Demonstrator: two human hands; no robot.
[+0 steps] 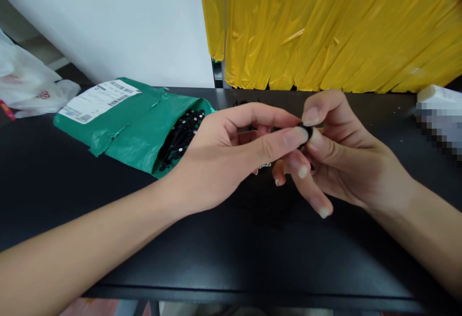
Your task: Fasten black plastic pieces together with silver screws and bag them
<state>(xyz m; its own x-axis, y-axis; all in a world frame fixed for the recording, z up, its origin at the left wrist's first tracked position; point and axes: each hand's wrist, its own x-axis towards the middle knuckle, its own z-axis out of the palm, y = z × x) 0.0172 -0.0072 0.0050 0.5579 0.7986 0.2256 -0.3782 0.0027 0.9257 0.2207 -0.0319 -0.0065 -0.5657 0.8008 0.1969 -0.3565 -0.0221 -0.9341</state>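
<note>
My left hand (pixel 231 157) and my right hand (pixel 346 157) meet above the dark table. Between both thumbs and forefingers is a small black piece (pixel 306 132), mostly covered by the fingertips, so its kind is hard to make out. Both hands are closed on it in a pinch, while some of the other fingers hang loose below. A small metal clasp (pixel 266 164) shows beneath my left hand. Left of that hand, a green plastic mailing bag (pixel 133 123) lies with its mouth facing right. Inside it are many black strips (pixel 180 138) with shiny round metal studs.
Behind the hands, more black bits (pixel 245 102) lie on the dark table (pixel 231 253). A white plastic bag (pixel 32 75) is at the far left. Yellow plastic sheeting (pixel 325 32) and a white panel (pixel 144 27) stand at the back. A white object (pixel 438 95), partly blurred, is at right.
</note>
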